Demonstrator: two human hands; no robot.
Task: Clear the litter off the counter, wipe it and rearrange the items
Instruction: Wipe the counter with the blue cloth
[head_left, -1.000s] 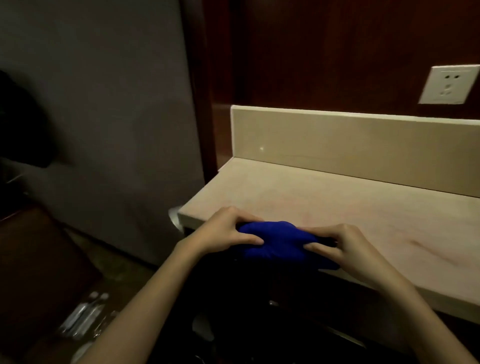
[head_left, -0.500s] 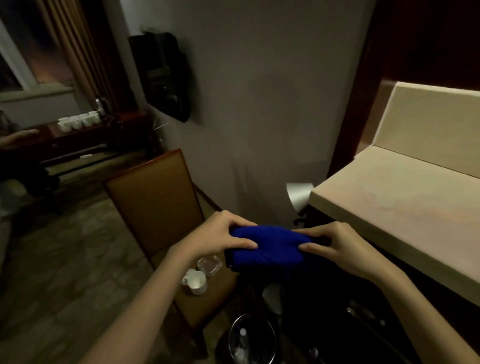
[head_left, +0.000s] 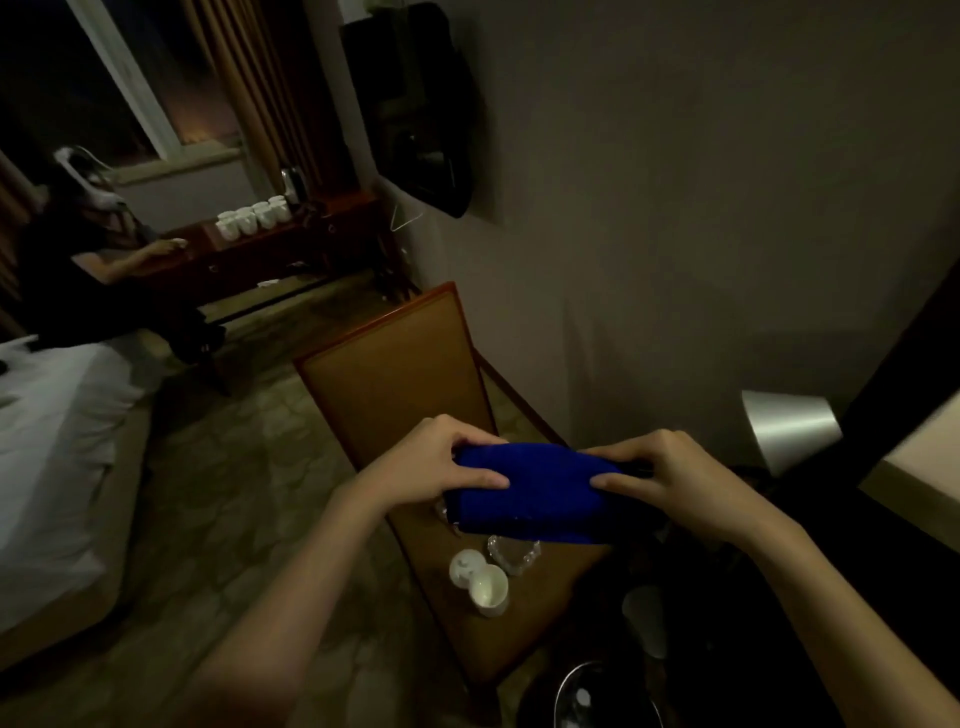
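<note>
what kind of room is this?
Probably a hotel guest room: a bed with white linen at the left, a wall-mounted TV, and a dark desk by the curtained window carrying a row of white cups.

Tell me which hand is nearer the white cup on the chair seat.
Left. The left hand grips the blue cloth almost directly above the white cup; the right hand grips the cloth's other end, farther right.

A blue cloth (head_left: 535, 491) is showing a soft, matt nap. Below it, a wooden chair (head_left: 395, 374) is carrying a matt tan panel in a glossier reddish frame — on its seat a white cup (head_left: 489, 590) is gleaming like glazed ceramic. Right of the cloth, a lampshade (head_left: 787, 428) is shining — brushed metal.
</note>
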